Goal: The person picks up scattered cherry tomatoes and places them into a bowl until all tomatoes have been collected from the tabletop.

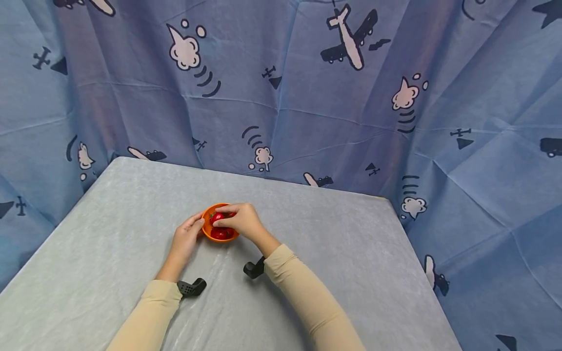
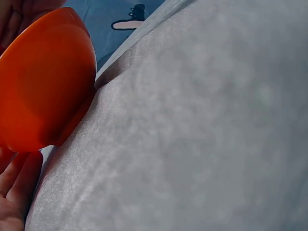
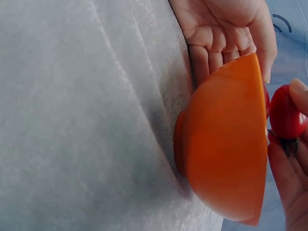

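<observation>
An orange bowl (image 1: 208,236) stands upright on the table, with several small red tomatoes (image 1: 219,235) inside. My left hand (image 1: 184,239) holds the bowl from its left side, thumb at the rim and fingers along the outer wall. Over the bowl's opening, my right hand (image 1: 243,222) pinches a red cherry tomato (image 3: 285,114) between thumb and fingers. Its green stem shows below it in the right wrist view. The left wrist view is mostly table, with the bowl's outer wall (image 2: 48,82) at its left.
A pale grey cloth covers the table (image 1: 342,253). Behind it hangs a blue curtain (image 1: 298,122) printed with airplanes and clouds. Black wrist-worn devices, such as the left one (image 1: 192,287), jut out close to the tabletop.
</observation>
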Tool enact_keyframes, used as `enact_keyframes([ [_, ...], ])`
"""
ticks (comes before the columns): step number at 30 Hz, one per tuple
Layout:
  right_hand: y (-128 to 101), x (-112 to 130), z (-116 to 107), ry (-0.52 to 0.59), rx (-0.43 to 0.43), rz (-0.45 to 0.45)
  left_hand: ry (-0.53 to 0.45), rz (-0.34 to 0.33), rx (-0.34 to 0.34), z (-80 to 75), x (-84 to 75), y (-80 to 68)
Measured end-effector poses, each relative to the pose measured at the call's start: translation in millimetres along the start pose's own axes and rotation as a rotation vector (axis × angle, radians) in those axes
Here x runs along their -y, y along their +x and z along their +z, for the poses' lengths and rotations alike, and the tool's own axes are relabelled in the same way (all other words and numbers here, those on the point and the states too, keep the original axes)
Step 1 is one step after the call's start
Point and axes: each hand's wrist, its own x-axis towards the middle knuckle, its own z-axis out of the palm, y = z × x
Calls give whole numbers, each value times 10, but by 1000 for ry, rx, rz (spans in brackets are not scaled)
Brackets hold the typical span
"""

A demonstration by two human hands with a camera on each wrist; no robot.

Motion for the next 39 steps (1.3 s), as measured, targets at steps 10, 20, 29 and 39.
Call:
enact_keyframes([
  [10, 22, -16, 43, -62, 18, -30, -4, -8, 1, -4, -2, 5],
  [20, 34, -30, 91, -134, 34, -64, -17, -15, -2, 0, 5, 2],
  [29, 33, -11, 112, -183, 56, -104, -16, -9, 7, -12, 9, 0],
  [39, 9, -18, 113, -202, 53, -147, 10, 2, 10, -25, 27, 3],
])
